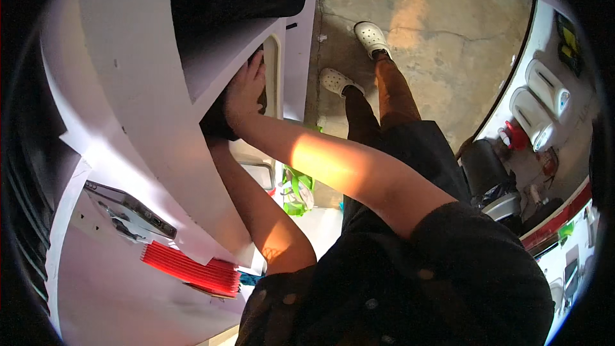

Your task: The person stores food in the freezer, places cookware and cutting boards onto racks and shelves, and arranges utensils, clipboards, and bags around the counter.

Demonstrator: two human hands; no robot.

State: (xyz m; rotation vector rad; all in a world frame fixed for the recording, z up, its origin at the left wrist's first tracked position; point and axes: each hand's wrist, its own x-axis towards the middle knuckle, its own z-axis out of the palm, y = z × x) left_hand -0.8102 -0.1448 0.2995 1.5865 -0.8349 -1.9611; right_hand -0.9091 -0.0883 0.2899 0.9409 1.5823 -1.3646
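Observation:
My right hand (246, 84) lies over a black object (222, 114) in a recess bounded by white panels. Its fingers point toward the far end and partly cover that object, whose kind I cannot make out. Around it runs the rim of a cream tray (275, 72). My left forearm (240, 192) reaches into the same recess from below. The left hand itself is hidden behind a broad white panel (144, 105) and the black object.
Left of my arms are a red ridged stack (192, 269) and a slim grey device (134, 207). A green and white plastic bag (299, 190) is below my right forearm. White clogs (371, 38) stand on the concrete floor (447, 67). A black bin (484, 168) and white containers (532, 115) stand rightward.

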